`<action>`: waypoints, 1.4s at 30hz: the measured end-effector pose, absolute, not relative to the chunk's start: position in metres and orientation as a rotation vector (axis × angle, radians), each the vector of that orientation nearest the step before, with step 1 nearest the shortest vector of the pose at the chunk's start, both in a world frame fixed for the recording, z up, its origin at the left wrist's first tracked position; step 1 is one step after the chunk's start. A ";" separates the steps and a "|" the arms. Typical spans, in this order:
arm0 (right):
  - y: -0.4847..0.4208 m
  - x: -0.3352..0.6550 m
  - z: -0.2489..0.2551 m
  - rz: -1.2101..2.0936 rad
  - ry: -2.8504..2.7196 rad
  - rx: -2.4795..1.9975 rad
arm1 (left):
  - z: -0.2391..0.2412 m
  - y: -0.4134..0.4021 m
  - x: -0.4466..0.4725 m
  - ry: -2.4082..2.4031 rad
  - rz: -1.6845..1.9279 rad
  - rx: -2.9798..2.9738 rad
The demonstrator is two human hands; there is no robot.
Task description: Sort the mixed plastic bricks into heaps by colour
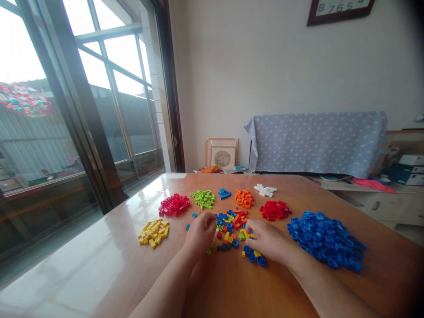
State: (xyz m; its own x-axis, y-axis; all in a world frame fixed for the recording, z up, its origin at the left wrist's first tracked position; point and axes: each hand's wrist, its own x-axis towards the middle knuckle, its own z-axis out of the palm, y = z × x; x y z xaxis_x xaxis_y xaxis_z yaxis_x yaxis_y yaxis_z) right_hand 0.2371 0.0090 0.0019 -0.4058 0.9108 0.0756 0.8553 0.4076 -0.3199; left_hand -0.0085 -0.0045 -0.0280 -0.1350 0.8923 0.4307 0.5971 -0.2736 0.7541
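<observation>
A mixed heap of small toy building bricks (228, 223) in blue, red, yellow, green and orange lies between my hands on the table. My left hand (202, 229) is at the heap's left side, fingers curled together; whatever is in them is hidden. At the right side, my right hand (270, 240) reaches over the heap with thumb and fingers apart, close to some yellow and green bricks (244, 235). Blue round pieces (256, 257) lie just below its thumb. Two small blue bricks (194, 215) sit beyond my left hand.
Sorted piles ring the heap: yellow bricks (154, 232), pinkish-red bricks (174, 205), lime bricks (203, 199), blue bricks (224, 193), orange bricks (244, 198), white bricks (265, 190), red bricks (274, 210) and a large blue pile (326, 240). The glossy table (109, 260) stands beside a window.
</observation>
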 end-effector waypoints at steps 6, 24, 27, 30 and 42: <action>0.013 0.234 -0.010 0.363 -2.352 -1.374 | -0.024 -0.009 -0.005 1.655 1.337 1.876; 0.012 0.202 -0.035 0.940 -1.893 -0.998 | -0.003 -0.038 0.017 1.332 1.025 2.025; 0.012 0.200 -0.037 0.990 -1.871 -0.984 | -0.009 -0.035 0.019 1.349 1.029 1.989; 0.010 0.199 -0.036 1.052 -1.854 -0.980 | -0.013 -0.031 0.019 1.355 1.051 1.947; 0.018 0.223 -0.034 0.593 -1.975 -1.081 | -0.009 -0.011 -0.071 1.855 1.820 1.116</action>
